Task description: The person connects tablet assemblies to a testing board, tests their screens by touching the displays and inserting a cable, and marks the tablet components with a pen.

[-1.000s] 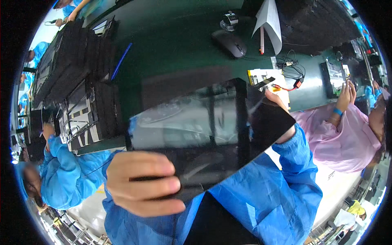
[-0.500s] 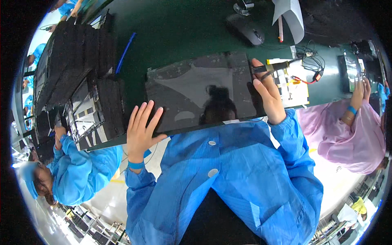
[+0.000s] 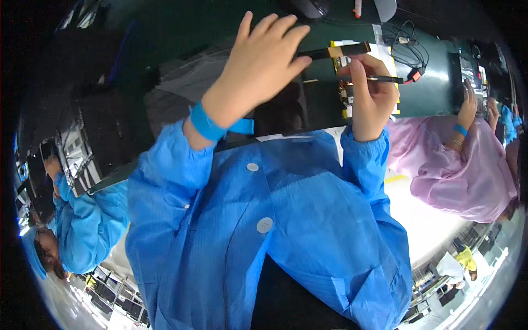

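Observation:
A dark glossy display panel (image 3: 275,114) lies on the bench in front of me, much of it hidden by my left arm. My left hand (image 3: 261,66) is over the panel with its fingers spread and nothing in them. A black flat ribbon cable (image 3: 338,52) with a tan patch stretches to the right from beside my left thumb. Just below it, my right hand (image 3: 375,99) is closed in a pinch on a thin black connector strip (image 3: 385,80), whose right end joins a red lead (image 3: 408,82). Its fingertips are partly hidden.
Under my right hand lies a white sheet with yellow edges (image 3: 347,113). A coiled black cable (image 3: 404,41) is right of it, a dark mouse (image 3: 311,8) at the far edge. Dark stacked panels (image 3: 82,104) stand at left. Co-workers in blue (image 3: 91,231) and pink (image 3: 451,170) flank me.
My left hand has left the panel's near left edge and moved up and right across it. My right hand has let go of the panel's right edge and taken the connector strip. The view has shifted.

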